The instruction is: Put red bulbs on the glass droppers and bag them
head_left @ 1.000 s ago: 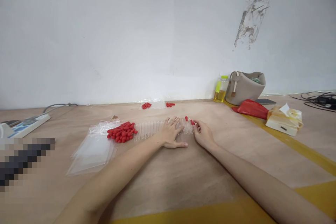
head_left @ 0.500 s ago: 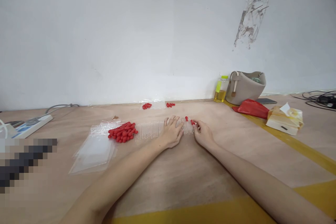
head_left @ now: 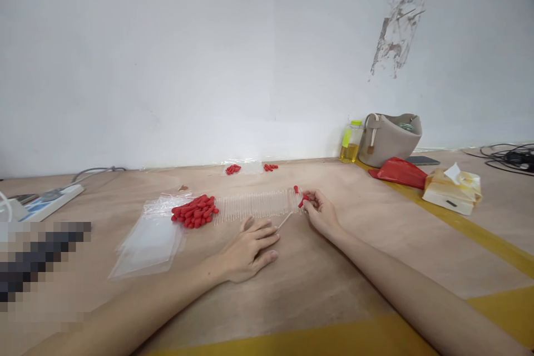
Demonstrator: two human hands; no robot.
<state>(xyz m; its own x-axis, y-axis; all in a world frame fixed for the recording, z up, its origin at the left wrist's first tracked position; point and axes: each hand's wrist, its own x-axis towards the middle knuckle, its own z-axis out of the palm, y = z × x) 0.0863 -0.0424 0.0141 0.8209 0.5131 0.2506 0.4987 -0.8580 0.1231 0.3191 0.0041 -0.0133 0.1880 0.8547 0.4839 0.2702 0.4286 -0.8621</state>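
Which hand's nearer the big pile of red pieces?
Left. The left hand is right of the big pile of red pieces and closer to the camera; the right hand is much farther right, by the right end of the row of clear tubes.

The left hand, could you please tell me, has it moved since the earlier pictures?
Yes: judged against the pile of red bulbs, the left hand has moved toward the person and somewhat to the left.

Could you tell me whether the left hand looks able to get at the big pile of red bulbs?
Likely yes: the left hand is near the big pile of red bulbs, which lies uncovered, and nothing seems to stand between them.
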